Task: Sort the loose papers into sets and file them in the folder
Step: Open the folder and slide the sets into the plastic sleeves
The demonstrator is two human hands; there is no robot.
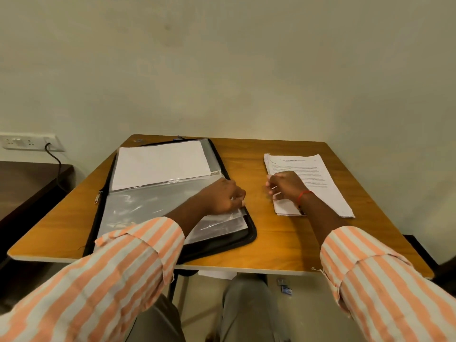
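A black zip folder (250, 239) lies open on the left half of the table, with clear plastic sleeves (148, 203) in its near half and white sheets (160, 161) filed in its far half. My left hand (222, 195) pinches the right edge of the clear sleeves. A stack of printed papers (318, 174) lies on the right side of the table. My right hand (286, 185) rests on the stack's near left part, fingers curled over a sheet's edge; whether it grips the sheet is unclear.
The wooden table (283, 248) stands against a plain wall. A pen (99, 196) lies just left of the folder. A dark side table (27, 186) and a wall socket (27, 142) with a cable are at far left. Small items lie on the floor (286, 287).
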